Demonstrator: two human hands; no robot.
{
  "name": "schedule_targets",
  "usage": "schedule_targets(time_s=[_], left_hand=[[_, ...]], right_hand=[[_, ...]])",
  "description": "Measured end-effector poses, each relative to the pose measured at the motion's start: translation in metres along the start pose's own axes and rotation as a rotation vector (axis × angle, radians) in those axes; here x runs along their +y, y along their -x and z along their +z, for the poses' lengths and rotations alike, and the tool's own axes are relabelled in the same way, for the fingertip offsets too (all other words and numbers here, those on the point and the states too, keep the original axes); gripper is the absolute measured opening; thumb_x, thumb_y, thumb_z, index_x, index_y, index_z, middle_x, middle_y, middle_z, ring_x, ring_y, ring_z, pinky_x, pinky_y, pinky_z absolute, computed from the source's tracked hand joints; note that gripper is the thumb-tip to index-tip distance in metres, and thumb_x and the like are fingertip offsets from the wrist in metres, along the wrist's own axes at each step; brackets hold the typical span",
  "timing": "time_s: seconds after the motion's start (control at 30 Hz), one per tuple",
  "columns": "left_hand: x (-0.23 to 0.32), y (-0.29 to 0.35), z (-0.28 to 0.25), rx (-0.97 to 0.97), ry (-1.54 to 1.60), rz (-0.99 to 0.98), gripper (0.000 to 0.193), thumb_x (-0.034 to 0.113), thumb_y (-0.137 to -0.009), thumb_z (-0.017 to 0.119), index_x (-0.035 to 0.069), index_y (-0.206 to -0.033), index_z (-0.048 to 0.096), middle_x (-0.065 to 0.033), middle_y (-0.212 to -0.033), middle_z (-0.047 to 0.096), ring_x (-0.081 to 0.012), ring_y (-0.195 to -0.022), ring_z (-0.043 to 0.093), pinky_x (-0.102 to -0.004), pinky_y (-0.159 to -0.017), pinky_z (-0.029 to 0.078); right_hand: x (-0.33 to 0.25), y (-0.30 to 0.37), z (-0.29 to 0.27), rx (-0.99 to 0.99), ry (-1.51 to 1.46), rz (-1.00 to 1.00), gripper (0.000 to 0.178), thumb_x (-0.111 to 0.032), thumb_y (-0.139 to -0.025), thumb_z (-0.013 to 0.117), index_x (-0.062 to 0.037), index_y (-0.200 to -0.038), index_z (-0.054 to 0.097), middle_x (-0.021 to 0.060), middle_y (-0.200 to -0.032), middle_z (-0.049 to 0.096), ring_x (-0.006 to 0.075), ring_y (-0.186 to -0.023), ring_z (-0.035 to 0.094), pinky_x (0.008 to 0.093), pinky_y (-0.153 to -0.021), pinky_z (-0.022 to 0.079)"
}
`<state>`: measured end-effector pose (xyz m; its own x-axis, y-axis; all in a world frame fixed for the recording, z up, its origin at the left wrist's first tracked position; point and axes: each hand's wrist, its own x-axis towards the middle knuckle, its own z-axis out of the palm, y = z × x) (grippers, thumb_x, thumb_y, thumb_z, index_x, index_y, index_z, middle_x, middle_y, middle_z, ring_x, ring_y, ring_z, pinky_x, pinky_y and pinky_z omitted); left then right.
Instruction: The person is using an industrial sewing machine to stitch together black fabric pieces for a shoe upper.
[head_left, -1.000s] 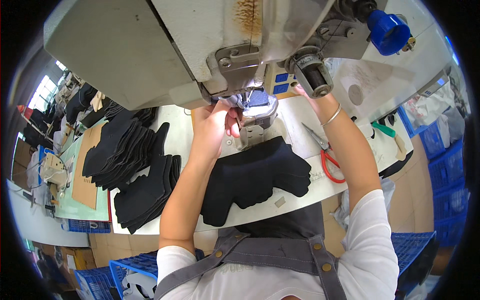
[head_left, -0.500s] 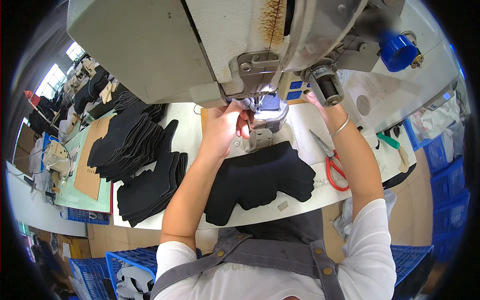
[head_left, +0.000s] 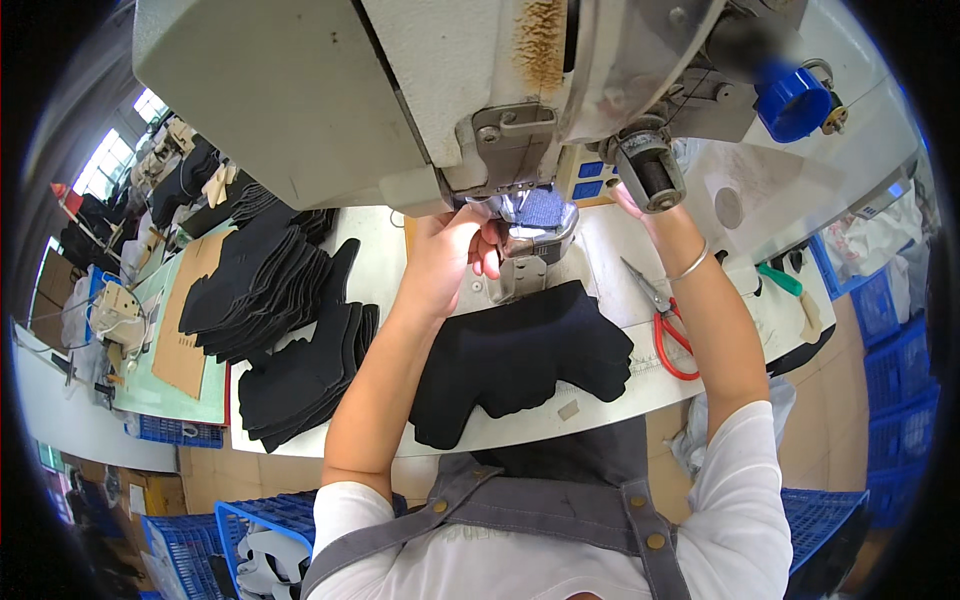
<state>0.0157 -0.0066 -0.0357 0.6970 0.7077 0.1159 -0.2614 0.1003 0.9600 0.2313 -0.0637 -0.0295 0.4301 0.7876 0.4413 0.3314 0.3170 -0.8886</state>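
A large off-white sewing machine (head_left: pixel 290 110) fills the top of the head view. My left hand (head_left: pixel 447 255) is at its needle area, fingers curled in; whatever they pinch is hidden. Right beside them, a bluish, brightly lit textured patch (head_left: pixel 540 208) shows under the machine head. My right hand (head_left: pixel 628 200) reaches up behind a round metal knob (head_left: pixel 650 170), which covers most of its fingers. A bangle circles that wrist. Below the needle area, a cut black fabric piece (head_left: pixel 520 355) lies flat on the white table (head_left: pixel 600 250), between my forearms.
Stacks of black cut pieces (head_left: pixel 255 295) stand left of my left forearm, with a smaller pile (head_left: pixel 300 385) nearer me. Red-handled scissors (head_left: pixel 672 345) lie beside my right forearm. A green-handled tool (head_left: pixel 780 279) lies farther right. Blue crates (head_left: pixel 895 410) are stacked at the right.
Both hands keep almost the same place and pose. The whole view has shifted very slightly; the fabric pieces stay where they were on the table.
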Motion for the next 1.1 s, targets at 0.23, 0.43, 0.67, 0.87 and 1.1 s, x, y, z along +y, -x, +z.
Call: schedule_targets(time_s=[0.23,0.43,0.67,0.87,1.1], left_hand=[[-0.006,-0.007,-0.005,-0.044,-0.019,0.011,0.019,0.019,-0.085,0.046,0.001,-0.08,0.052,-0.0063,-0.058,0.05,-0.0138,-0.043,0.05,-0.0227,-0.038,0.039],[-0.003,-0.006,-0.002,-0.033,-0.012,0.014,0.018,0.018,-0.083,0.047,0.002,-0.077,0.051,-0.0053,-0.056,0.05,-0.0137,-0.041,0.049,-0.0227,-0.038,0.039],[-0.003,-0.001,-0.002,0.106,-0.081,0.033,0.024,0.02,-0.083,0.048,0.003,-0.066,0.05,-0.0063,-0.054,0.049,-0.0144,-0.039,0.048,-0.0236,-0.04,0.037],[0.013,0.051,-0.023,0.652,-0.316,0.38,0.035,0.031,-0.083,0.053,0.002,-0.064,0.052,-0.0049,-0.053,0.049,-0.0107,-0.041,0.045,-0.0242,-0.041,0.035],[-0.015,0.146,-0.099,0.915,-0.022,0.231,0.034,0.03,-0.087,0.05,0.003,-0.065,0.051,-0.0035,-0.048,0.047,-0.0122,-0.036,0.043,-0.0225,-0.038,0.032]], right_hand=[[0.004,0.02,-0.006,0.022,0.032,0.035,0.017,-0.012,-0.083,0.05,-0.0001,-0.093,0.057,0.0011,-0.068,0.053,0.0073,-0.055,0.048,0.0218,-0.051,0.04],[0.011,0.067,-0.019,0.188,0.286,-0.013,0.018,-0.011,-0.084,0.048,-0.001,-0.097,0.056,0.0036,-0.066,0.051,0.0077,-0.052,0.045,0.0225,-0.05,0.039],[-0.001,0.159,0.016,-0.211,0.888,-0.201,0.04,-0.022,-0.073,0.065,-0.0009,-0.104,0.051,0.0135,-0.086,0.049,0.0288,-0.079,0.051,0.0346,-0.065,0.043],[0.003,0.156,0.02,-0.231,0.801,-0.042,0.052,-0.021,-0.064,0.072,-0.0022,-0.106,0.046,0.0139,-0.092,0.049,0.0297,-0.082,0.05,0.0366,-0.073,0.04],[-0.003,0.16,0.024,-0.16,0.722,-0.027,0.048,-0.012,-0.068,0.069,-0.0036,-0.108,0.046,0.0136,-0.089,0.055,0.0302,-0.081,0.053,0.0358,-0.076,0.041]])
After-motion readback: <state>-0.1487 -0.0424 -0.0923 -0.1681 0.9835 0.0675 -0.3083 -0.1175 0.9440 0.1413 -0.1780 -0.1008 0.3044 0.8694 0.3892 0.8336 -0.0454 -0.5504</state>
